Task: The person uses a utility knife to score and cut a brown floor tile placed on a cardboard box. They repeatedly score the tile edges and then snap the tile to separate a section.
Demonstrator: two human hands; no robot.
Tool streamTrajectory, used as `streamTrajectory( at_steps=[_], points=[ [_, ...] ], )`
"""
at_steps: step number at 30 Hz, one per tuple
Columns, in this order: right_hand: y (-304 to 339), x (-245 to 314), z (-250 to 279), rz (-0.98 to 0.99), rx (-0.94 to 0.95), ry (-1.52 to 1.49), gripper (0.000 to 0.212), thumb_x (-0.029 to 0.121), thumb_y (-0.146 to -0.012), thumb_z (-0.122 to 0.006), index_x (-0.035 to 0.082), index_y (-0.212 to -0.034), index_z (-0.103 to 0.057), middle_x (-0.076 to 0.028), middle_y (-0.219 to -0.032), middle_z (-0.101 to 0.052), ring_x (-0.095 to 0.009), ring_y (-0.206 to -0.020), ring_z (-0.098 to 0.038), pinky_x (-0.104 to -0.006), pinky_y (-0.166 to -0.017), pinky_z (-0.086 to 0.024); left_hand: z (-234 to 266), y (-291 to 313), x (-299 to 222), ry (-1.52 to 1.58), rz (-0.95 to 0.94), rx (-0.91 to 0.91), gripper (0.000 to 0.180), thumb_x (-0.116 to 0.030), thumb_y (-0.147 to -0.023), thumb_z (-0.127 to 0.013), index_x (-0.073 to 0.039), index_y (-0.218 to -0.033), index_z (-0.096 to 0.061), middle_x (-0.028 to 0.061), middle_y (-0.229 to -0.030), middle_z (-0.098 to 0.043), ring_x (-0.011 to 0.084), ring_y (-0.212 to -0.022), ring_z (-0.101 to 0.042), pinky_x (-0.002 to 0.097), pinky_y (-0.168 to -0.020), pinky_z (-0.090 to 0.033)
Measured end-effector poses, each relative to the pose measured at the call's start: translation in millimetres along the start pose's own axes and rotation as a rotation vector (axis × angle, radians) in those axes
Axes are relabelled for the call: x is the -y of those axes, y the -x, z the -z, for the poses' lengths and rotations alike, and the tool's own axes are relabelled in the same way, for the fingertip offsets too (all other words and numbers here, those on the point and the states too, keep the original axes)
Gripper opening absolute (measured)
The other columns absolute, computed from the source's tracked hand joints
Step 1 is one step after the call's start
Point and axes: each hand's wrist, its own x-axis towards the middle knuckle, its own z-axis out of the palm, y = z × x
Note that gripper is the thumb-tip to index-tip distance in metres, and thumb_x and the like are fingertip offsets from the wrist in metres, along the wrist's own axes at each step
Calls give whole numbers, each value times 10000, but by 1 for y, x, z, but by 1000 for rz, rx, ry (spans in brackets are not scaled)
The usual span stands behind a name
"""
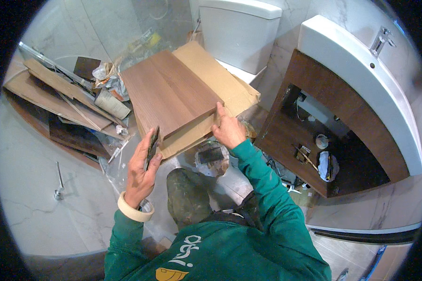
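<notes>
A brown wood-grain board (171, 91) lies on a cardboard box (237, 89) in front of me. My left hand (143, 171), at the board's near left corner, is closed on a thin dark flat object (152, 147). This object is seen nearly edge-on, so its exact kind is unclear. Around my left wrist hangs a roll of cream masking tape (136, 208). My right hand (229, 129) is at the near right corner of the board. Its index finger stretches out against the corner, the thumb is apart, and the other fingers curl partly out of sight.
Stacked wood panels (56, 98) and a crumpled plastic bag (111, 82) lie at left. Behind the box stands a white toilet (239, 28). At right, a curved brown vanity (333, 93) with a white basin (361, 61) holds a brush (307, 157) and tubs inside.
</notes>
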Motion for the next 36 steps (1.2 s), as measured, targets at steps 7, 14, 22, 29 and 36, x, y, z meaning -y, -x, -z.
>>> streamTrajectory(
  at_steps=[7, 14, 22, 29, 36],
  points=[
    [59, -5, -11, 116, 132, -219, 703, 278, -877, -661, 112, -1518, -425, -255, -810, -707, -470, -752, -686, -563, -728, -563, -27, -46, 28, -693, -366, 192, 724, 47, -754, -567, -94, -1463, -518, 194, -1499, -463, 379, -1325, -484, 477, -1146, -362],
    [120, -73, -19, -27, 169, -335, 544, 250, -883, -688, 62, -1383, -586, -203, -827, -733, -361, -723, -709, -456, -713, -573, -82, -85, 48, -908, -588, 266, 671, -135, -793, -644, -92, -1449, -511, 139, -1439, -495, 349, -1290, -467, 501, -1151, -326],
    [221, -167, -13, -503, 88, -474, 464, 272, -864, -707, 53, -1271, -672, -200, -856, -746, -339, -809, -747, -438, -764, -579, -84, -84, 53, -939, -570, 349, 634, -112, -805, -629, -30, -1421, -509, 130, -1415, -502, 340, -1258, -473, 494, -1129, -344],
    [215, -151, -50, -335, 147, -551, 414, 270, -874, -710, 41, -1218, -694, -201, -894, -753, -327, -830, -753, -419, -780, -582, -134, -124, 49, -908, -627, 325, 629, -132, -810, -643, -31, -1417, -510, 130, -1399, -507, 343, -1219, -496, 492, -1095, -373],
    [240, -163, -51, -463, 111, -512, 381, 239, -879, -722, 31, -1197, -697, -186, -860, -749, -337, -784, -737, -431, -728, -567, -95, -94, 51, -962, -593, 359, 671, -149, -766, -706, -27, -1399, -521, 129, -1386, -512, 339, -1199, -503, 480, -1065, -392]
  ],
)
